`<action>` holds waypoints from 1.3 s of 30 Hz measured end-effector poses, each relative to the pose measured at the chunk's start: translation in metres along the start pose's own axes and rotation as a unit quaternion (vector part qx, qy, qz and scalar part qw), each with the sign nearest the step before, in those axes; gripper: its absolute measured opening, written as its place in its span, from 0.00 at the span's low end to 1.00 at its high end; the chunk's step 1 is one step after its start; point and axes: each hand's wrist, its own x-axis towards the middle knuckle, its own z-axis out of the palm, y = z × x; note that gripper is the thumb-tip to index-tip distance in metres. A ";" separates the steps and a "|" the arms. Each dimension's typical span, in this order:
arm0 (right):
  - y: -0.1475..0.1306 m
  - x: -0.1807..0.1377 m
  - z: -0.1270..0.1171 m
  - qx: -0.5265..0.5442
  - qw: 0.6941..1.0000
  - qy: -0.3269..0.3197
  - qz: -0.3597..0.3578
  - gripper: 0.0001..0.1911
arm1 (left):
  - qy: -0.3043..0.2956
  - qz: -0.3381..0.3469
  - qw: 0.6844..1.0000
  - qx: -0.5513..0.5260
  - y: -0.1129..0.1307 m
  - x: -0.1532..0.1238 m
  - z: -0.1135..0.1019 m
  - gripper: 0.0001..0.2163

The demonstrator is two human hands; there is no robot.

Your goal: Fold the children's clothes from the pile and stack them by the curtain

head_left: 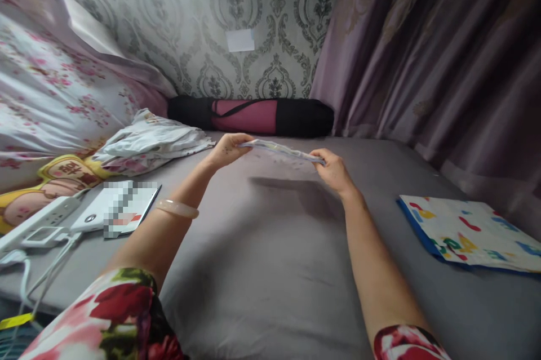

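Note:
Above the grey bed sheet (270, 270), both my hands stretch a thin, pale, flat piece (281, 150) between them. It is seen nearly edge-on, with whitish and faint yellow-green patches and a bluish rim; whether it is cloth or a plastic packet I cannot tell. My left hand (230, 149) pinches its left end, and a pale bangle (177, 209) sits on that forearm. At the other end, my right hand (332, 168) grips the bluish corner between thumb and fingers. A dark shadow falls on the sheet beneath.
To the right lies a folded white cloth with coloured prints (473, 230). On the left are a power strip (51, 216) with cables, a white box (99, 210), a yellow cartoon cushion (63, 174) and crumpled fabric (152, 137). A black-and-maroon roll bag (249, 115) lies against the wall.

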 end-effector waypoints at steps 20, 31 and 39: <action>-0.037 -0.009 0.005 -0.131 0.912 -0.375 0.097 0.15 | -0.162 -0.019 0.965 0.204 -0.009 -0.082 0.033 0.16; -0.066 -0.041 0.092 -0.225 0.937 -0.267 0.005 0.32 | -0.142 -0.009 0.929 0.341 0.001 -0.071 0.099 0.23; -0.047 -0.048 0.107 -0.225 0.941 -0.254 0.001 0.31 | -0.145 -0.028 0.920 0.363 -0.021 -0.071 0.114 0.25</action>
